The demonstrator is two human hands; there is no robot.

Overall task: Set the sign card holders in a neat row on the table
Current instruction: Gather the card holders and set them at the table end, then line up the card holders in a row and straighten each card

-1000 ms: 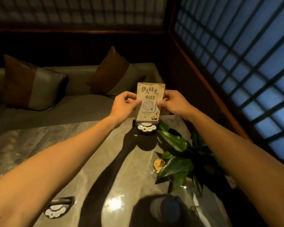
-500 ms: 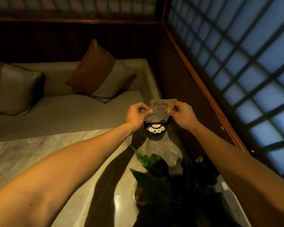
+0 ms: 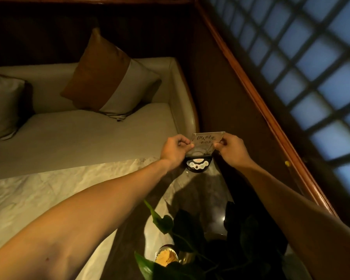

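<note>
A clear sign card holder with printed characters and "03" stands at the far right corner of the marble table. Its black oval base with small buttons rests on the tabletop. My left hand pinches the card's left edge. My right hand pinches its right edge. Both arms reach forward over the table. No other sign holder shows in view.
A leafy green plant stands near me on the table, beside a small jar of toothpicks. Past the table's far edge runs a cushioned bench with pillows. A wood-framed lattice window lines the right side.
Both hands have carried the sign card holder farther away toward the table's far right corner and lowered it; my view has tilted forward, so the card looks foreshortened.
</note>
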